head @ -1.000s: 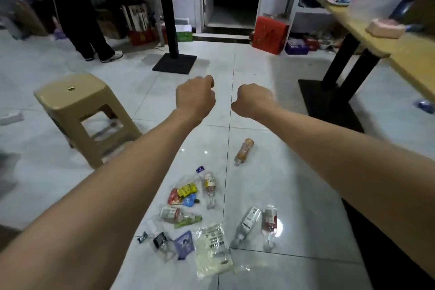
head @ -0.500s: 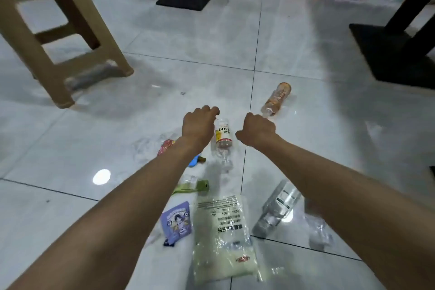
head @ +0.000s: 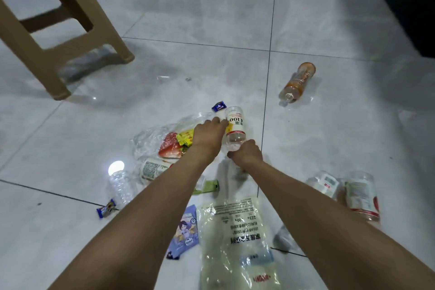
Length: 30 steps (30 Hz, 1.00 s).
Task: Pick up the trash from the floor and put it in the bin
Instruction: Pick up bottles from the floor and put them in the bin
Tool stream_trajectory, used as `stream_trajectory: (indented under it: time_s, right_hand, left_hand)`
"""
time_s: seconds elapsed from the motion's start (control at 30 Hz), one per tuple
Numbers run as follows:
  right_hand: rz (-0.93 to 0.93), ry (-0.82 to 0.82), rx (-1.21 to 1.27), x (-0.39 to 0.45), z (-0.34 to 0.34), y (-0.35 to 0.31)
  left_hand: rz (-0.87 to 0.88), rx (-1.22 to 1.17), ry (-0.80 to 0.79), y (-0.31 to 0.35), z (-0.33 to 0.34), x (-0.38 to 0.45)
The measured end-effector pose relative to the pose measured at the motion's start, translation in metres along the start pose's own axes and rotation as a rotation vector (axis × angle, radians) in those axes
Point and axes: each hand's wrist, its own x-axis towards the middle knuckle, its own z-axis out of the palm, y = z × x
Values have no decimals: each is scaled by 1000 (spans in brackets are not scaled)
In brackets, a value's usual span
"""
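Both hands' fingers are hidden behind their backs; the beige stool (head: 58,30) is cut off at the top edge.

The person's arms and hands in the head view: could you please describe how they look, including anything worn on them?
Both forearms are bare along their whole visible length: no sleeves, gloves, watch or bracelets show. The left hand and right hand are seen from the back, and no rings show from this angle. The fingers are mostly hidden.
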Motion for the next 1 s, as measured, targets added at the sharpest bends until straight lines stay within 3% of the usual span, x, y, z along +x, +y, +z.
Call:
stream_trajectory:
  time_s: [0.27, 0.5, 0.6, 0.77, 0.87, 1.0]
  right_hand:
    - [-2, -131, 241, 3, -1, 16]
    - [-38, -167, 279, -13, -51, 1]
    - [-125, -204, 204, -21, -73, -13]
    - [-317, -298, 33, -41, -113, -37]
    - [-384, -376, -35, -50, -137, -47]
    - [-409, -367, -132, -71, -173, -67]
  left_hand:
    - [-45, -25, -36, -7, 2, -4]
    - [-14, 12, 100, -22, -28, 3]
    - [76, 65, 246, -27, -47, 11]
    - [304, 119, 346, -35, -76, 22]
    - [384, 135, 347, -42, -89, 23]
    - [363, 120, 292, -43, -138, 3]
